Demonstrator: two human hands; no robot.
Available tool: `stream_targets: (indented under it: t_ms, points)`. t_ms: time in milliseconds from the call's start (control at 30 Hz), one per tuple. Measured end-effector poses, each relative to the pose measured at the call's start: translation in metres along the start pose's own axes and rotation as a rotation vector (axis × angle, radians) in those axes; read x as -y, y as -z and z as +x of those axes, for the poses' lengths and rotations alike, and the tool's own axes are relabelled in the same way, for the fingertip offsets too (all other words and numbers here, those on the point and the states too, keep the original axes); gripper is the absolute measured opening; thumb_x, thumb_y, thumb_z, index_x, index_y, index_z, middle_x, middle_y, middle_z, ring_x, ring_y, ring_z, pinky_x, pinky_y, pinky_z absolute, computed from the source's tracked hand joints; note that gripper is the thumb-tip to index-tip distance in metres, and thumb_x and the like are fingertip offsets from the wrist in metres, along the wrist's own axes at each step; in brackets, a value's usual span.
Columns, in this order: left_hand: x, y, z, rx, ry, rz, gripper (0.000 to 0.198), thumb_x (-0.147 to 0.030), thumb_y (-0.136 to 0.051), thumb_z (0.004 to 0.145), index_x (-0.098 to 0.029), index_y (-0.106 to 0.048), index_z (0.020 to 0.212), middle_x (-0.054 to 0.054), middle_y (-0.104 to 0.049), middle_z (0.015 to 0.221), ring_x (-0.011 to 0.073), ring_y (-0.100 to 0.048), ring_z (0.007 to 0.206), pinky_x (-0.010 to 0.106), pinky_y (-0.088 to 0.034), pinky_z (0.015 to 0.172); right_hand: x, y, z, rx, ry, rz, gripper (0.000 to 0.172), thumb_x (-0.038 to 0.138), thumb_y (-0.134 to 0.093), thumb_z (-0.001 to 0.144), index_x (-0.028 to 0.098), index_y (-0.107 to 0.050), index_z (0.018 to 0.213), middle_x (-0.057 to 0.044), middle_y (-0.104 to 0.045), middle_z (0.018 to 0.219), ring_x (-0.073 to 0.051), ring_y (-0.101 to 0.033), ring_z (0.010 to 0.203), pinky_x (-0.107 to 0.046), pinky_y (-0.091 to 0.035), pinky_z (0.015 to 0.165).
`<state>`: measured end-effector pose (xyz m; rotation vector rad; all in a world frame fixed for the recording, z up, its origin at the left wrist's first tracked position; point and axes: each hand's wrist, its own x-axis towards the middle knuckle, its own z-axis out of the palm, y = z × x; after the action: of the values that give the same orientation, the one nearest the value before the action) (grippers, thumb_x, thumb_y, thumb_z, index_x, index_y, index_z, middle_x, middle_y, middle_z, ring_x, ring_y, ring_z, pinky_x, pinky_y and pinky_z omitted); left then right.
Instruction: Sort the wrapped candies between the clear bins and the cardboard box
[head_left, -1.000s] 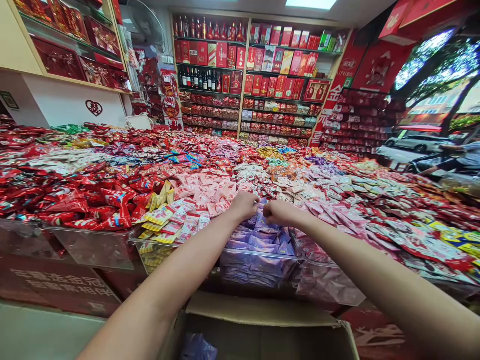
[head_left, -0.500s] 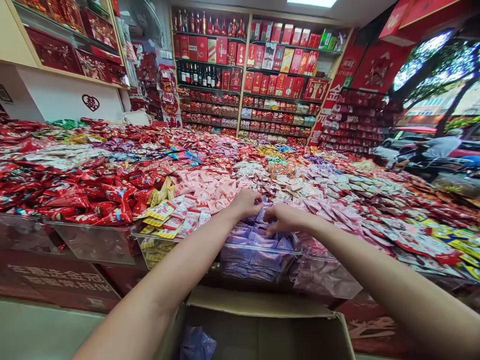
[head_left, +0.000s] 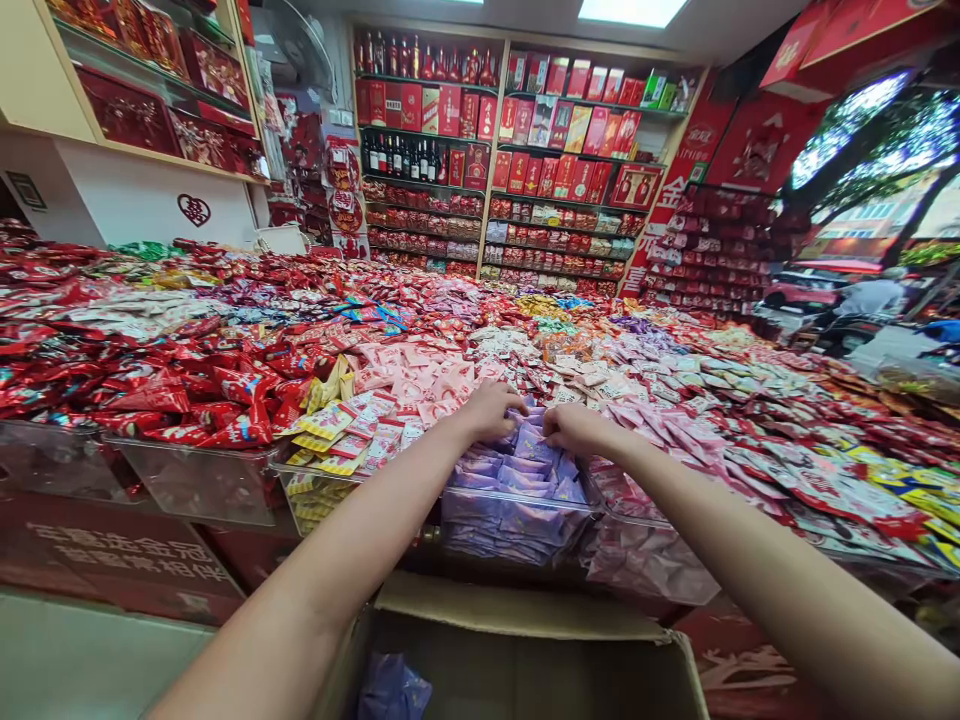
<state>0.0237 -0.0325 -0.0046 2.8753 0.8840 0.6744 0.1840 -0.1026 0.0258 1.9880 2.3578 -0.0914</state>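
Note:
Small purple candy packets (head_left: 517, 515) lie in rows in a clear plastic bin at the front of the display. My left hand (head_left: 491, 410) bends over the back left of that bin, its curled fingers on the purple packets. Across from it, my right hand (head_left: 579, 430) has its fingers closed against the packets at the back right. One packet stands between the two hands; the fingertips are partly hidden among the wrappers. Below, an open cardboard box (head_left: 525, 610) holds a purple bundle (head_left: 394, 690) in its left corner.
Neighbouring bins hold yellow-and-white packets (head_left: 326, 430), red packets (head_left: 240, 390) and pink packets (head_left: 660, 425). The clear bin rim (head_left: 517, 497) runs along the front. Shelves with bottles and red boxes (head_left: 420, 105) stand behind; a street with vehicles shows at right.
My right hand has closed its fingers and drawn slightly away from the bin's middle, uncovering more purple packets. My left hand stays at nearly the same spot. The view has shifted slightly.

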Motion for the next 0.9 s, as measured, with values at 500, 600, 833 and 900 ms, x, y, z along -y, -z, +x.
stream_targets:
  t_ms: [500, 600, 833, 900]
  points:
    - [-0.003, -0.005, 0.004, 0.068, 0.033, 0.07, 0.022, -0.012, -0.048, 0.066, -0.022, -0.068, 0.07, 0.002, -0.064, 0.084, 0.0178, -0.049, 0.087, 0.031, -0.033, 0.087, 0.003, 0.002, -0.002, -0.002, -0.062, -0.032, 0.025, 0.026, -0.063, 0.061, 0.016, -0.064, 0.083, -0.005, -0.066, 0.08, -0.016, -0.057, 0.071, -0.022, -0.034, 0.053]
    - [-0.004, -0.005, 0.005, 0.057, 0.047, 0.083, 0.025, -0.012, -0.045, 0.069, -0.021, -0.066, 0.077, 0.003, -0.064, 0.083, 0.0179, -0.05, 0.086, 0.031, -0.035, 0.085, 0.001, -0.003, -0.002, 0.002, -0.051, -0.032, 0.033, 0.026, -0.066, 0.058, 0.015, -0.062, 0.088, -0.006, -0.065, 0.083, -0.017, -0.057, 0.073, -0.022, -0.034, 0.055]
    - [-0.01, -0.007, 0.005, 0.062, 0.018, 0.111, 0.029, -0.023, -0.037, 0.08, -0.025, -0.059, 0.099, 0.003, -0.063, 0.086, 0.0193, -0.049, 0.089, 0.029, -0.039, 0.076, -0.001, -0.013, -0.001, -0.123, -0.055, 0.045, 0.029, 0.015, -0.061, 0.06, 0.015, -0.06, 0.089, -0.006, -0.065, 0.088, -0.016, -0.057, 0.079, -0.021, -0.035, 0.06]
    - [-0.012, -0.006, 0.005, 0.09, -0.033, 0.101, 0.029, -0.025, -0.036, 0.081, -0.025, -0.057, 0.101, 0.003, -0.062, 0.09, 0.0195, -0.049, 0.093, 0.028, -0.039, 0.075, -0.001, -0.011, -0.002, -0.131, -0.028, 0.05, 0.027, 0.013, -0.058, 0.06, 0.014, -0.06, 0.088, -0.006, -0.065, 0.09, -0.017, -0.057, 0.081, -0.021, -0.036, 0.063]
